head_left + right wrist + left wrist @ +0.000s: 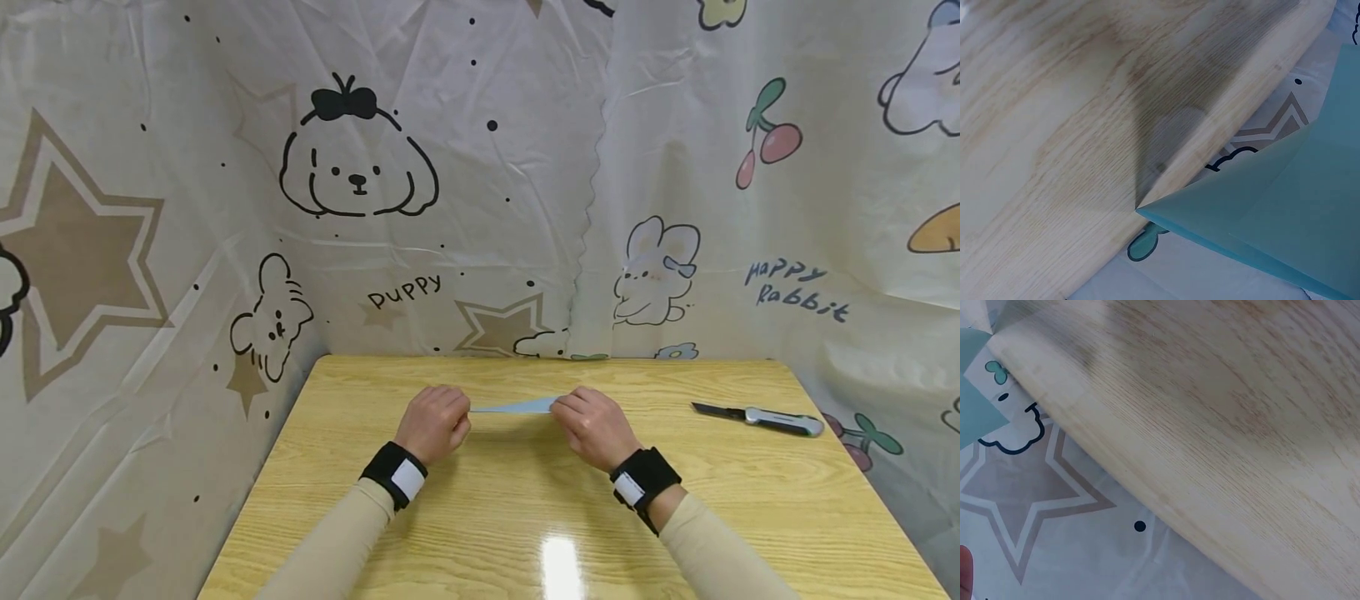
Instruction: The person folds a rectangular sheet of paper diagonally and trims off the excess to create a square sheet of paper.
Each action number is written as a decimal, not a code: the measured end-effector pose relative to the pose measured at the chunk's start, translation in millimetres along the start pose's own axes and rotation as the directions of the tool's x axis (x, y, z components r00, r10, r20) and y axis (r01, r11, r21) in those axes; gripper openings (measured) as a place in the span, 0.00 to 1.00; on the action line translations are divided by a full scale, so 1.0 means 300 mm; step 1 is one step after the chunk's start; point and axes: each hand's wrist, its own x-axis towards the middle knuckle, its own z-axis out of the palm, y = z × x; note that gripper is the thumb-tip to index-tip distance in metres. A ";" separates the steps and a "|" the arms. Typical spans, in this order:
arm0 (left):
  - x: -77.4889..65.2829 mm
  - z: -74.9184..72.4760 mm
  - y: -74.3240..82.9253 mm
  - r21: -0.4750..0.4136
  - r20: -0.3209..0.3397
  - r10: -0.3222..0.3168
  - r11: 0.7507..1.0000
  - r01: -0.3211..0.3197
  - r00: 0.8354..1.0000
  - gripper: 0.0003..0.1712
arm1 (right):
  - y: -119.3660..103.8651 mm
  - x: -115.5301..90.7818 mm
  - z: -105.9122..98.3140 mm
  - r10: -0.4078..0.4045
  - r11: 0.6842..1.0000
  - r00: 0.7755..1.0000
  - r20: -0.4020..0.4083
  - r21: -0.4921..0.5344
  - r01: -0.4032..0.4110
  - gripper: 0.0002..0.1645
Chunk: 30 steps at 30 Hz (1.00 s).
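Observation:
A light blue sheet of paper (517, 407) stretches between both hands above the far part of the table, seen nearly edge-on in the head view. My left hand (435, 423) pinches its left end, fingers curled. At the other end my right hand (596, 427) pinches it likewise. The right wrist view shows the paper (1285, 212) folded in layers that come to a sharp point. Only a piece of the paper (979, 406) and a bit of one finger (965, 575) enter the left wrist view. Most of the paper is hidden by the hands in the head view.
A box cutter (757, 419) with a dark blade and grey handle lies on the right of the wooden table (487, 525). Behind the table's far edge hangs a printed curtain (510, 225), which also covers the left and right sides.

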 end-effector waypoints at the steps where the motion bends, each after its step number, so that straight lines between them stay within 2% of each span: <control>1: 0.000 0.000 0.000 0.000 0.004 -0.004 1.000 0.004 1.000 0.07 | 0.000 -0.001 -0.001 0.002 1.000 1.000 0.001 0.000 -0.002 0.08; 7: 0.003 0.000 -0.002 0.009 0.010 -0.009 1.000 0.009 1.000 0.06 | 0.000 -0.005 -0.006 0.000 1.000 1.000 -0.001 0.001 0.000 0.08; 11: -0.004 0.005 -0.011 0.016 0.004 -0.055 0.998 0.055 0.998 0.08 | 0.003 -0.010 -0.010 0.025 1.000 1.000 -0.014 0.000 -0.025 0.08; 14: -0.015 0.013 -0.012 -0.018 0.001 -0.102 0.995 0.102 0.995 0.09 | 0.006 -0.015 -0.013 0.052 0.999 0.998 -0.023 0.005 -0.052 0.08; 16: -0.023 0.022 -0.003 -0.053 0.022 -0.123 0.991 0.124 0.992 0.07 | 0.007 -0.018 -0.011 0.060 0.998 0.998 -0.031 0.017 -0.059 0.08; 18: -0.028 0.030 0.012 -0.093 0.075 -0.155 0.983 0.161 0.985 0.04 | 0.006 -0.018 -0.011 0.078 0.996 0.996 -0.038 0.038 -0.076 0.08; 20: -0.031 0.040 0.031 -0.116 0.147 -0.194 0.970 0.212 0.970 0.02 | 0.005 -0.015 -0.009 0.108 0.993 0.993 -0.051 0.060 -0.105 0.08; 24: -0.019 0.052 0.071 -0.153 0.283 -0.280 0.931 0.331 0.917 0.10 | -0.002 0.003 -0.013 0.194 0.976 0.978 -0.075 0.118 -0.185 0.07; 26: -0.004 0.056 0.091 -0.182 0.324 -0.305 0.909 0.375 0.896 0.14 | -0.009 0.015 -0.018 0.245 0.962 0.965 -0.090 0.144 -0.231 0.06; 30: 0.028 0.067 0.129 -0.246 0.380 -0.336 0.862 0.444 0.862 0.25 | -0.024 0.042 -0.025 0.354 0.921 0.928 -0.117 0.219 -0.323 0.07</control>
